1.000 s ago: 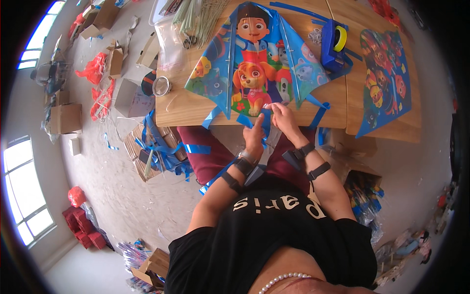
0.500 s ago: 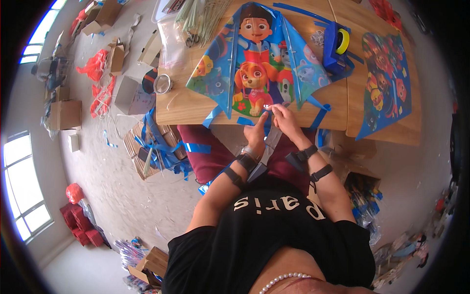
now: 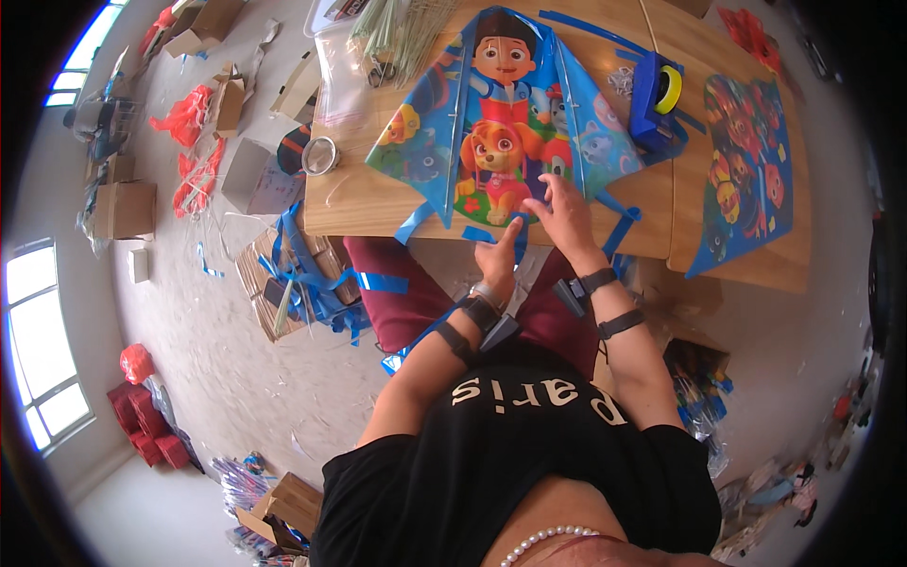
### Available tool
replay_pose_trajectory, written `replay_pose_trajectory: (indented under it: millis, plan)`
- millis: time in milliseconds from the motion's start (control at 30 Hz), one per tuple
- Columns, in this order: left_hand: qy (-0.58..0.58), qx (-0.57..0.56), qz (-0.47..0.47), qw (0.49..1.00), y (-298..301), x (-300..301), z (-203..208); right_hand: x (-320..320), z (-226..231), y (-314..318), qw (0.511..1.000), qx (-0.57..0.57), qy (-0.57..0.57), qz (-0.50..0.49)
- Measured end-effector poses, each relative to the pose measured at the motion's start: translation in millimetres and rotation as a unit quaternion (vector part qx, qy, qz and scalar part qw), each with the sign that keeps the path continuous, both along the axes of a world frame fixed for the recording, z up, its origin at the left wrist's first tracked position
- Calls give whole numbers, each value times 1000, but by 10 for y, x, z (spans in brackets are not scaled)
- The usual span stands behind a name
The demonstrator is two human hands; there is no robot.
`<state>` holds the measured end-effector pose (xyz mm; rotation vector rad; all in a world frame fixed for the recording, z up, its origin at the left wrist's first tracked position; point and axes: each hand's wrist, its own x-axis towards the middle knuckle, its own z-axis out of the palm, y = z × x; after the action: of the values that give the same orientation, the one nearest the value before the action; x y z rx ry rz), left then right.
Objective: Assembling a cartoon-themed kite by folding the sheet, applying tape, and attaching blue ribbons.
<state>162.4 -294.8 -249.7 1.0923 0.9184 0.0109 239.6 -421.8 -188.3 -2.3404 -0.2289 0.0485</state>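
Observation:
A blue cartoon-printed kite [image 3: 501,156] with thin rods lies flat on the wooden table, its bottom edge toward me. At that edge my left hand [image 3: 497,265] is closed, thumb uppermost, on a blue ribbon [image 3: 521,242] at the kite's lower tip; its other fingers are partly hidden. My right hand [image 3: 569,219] is over the kite's lower right part, thumb and forefinger apart, with nothing visible between them. Blue ribbon tails [image 3: 413,225] hang from both lower corners.
A blue tape dispenser [image 3: 652,118] with a yellow roll stands right of the kite. Another printed kite sheet [image 3: 746,170] lies farther right. At left are a tape roll [image 3: 320,156] and a bundle of thin rods [image 3: 402,38]. Ribbons and cardboard [image 3: 269,283] sit below the table's left edge.
My right hand has come away from the left, moving up and right, and its pinched fingers have spread. The left hand stays at the kite's bottom edge. The view has shifted slightly.

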Motion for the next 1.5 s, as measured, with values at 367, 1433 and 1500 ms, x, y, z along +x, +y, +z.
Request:
replay_pose_trajectory:
  millis: [367, 1433, 1500]
  plan:
    - [9, -1, -30, 999, 4, -27, -59, 92, -242, 213, 993, -60, -89, -56]
    - [-113, -30, -175, 978, 823, -447, 514, -314, -94, 664, 968, 181, 159, 74]
    - [-78, -144, -163, 973, 859, -456, 472, -308, -27, 649, 964, 165, 201, 60]
